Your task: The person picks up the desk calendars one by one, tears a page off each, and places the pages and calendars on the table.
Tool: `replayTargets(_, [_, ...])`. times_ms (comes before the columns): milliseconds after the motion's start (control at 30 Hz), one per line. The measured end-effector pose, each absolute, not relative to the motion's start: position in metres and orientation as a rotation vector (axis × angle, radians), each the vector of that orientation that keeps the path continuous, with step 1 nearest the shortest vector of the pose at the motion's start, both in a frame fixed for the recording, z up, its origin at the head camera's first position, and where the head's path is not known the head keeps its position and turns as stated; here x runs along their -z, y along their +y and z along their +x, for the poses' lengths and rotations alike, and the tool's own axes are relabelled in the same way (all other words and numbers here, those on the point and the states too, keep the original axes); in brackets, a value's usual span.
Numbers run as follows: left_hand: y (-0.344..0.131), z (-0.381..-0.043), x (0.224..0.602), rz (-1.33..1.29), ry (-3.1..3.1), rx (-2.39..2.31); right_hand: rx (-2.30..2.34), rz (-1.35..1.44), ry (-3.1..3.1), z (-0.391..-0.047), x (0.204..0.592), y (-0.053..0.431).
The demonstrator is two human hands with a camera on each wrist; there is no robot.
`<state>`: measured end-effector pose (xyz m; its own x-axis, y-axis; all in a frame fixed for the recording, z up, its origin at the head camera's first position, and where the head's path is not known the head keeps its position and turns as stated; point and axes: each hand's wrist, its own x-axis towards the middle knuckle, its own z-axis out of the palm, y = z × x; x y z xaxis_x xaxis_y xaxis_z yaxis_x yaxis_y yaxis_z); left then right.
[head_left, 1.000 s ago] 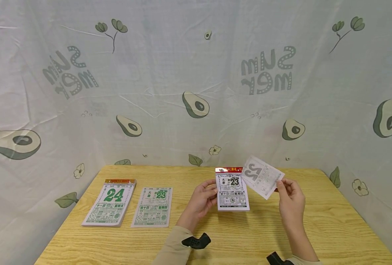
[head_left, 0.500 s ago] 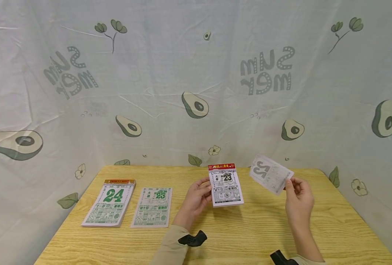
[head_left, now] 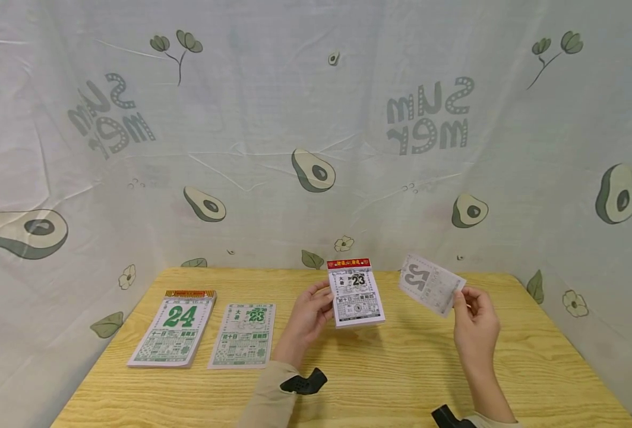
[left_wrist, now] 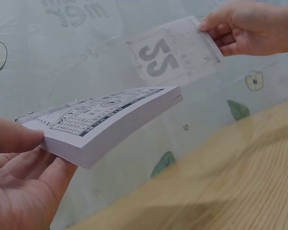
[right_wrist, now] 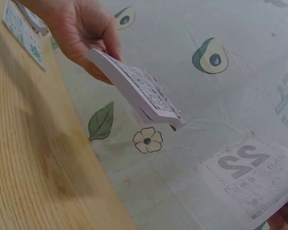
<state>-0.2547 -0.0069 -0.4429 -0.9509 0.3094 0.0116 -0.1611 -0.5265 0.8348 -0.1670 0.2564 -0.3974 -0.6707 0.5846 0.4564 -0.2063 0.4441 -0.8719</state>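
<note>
My left hand (head_left: pixel 309 312) grips a thick tear-off calendar pad (head_left: pixel 356 297) by its left edge, thumb on top and fingers beneath. The pad is held above the table, its red header at the top and a black 23 on the front page. Off to the right, my right hand (head_left: pixel 476 321) pinches a loose calendar sheet (head_left: pixel 431 284) by one corner between thumb and fingers. The back of that sheet faces me, with a mirrored 22 showing through. A gap separates sheet and pad. In the left wrist view the many-paged pad edge (left_wrist: pixel 129 127) shows clearly.
On the left of the wooden table (head_left: pixel 401 380) lies another calendar pad (head_left: pixel 174 333) with a green 24. Beside it a single sheet (head_left: pixel 243 336) with a green 23 lies flat. A pale curtain (head_left: pixel 252 119) with avocado prints hangs behind the table.
The left hand has moved left with the pad, away from the sheet. The right hand carried the loose sheet right, then slightly back left.
</note>
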Motion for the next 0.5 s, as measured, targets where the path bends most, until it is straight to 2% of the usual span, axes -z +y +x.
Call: replayTargets(500, [-0.030, -0.251, 0.443, 0.173, 1.430, -2.488, -1.329, -0.322, -1.932, -0.168, 0.399, 0.255])
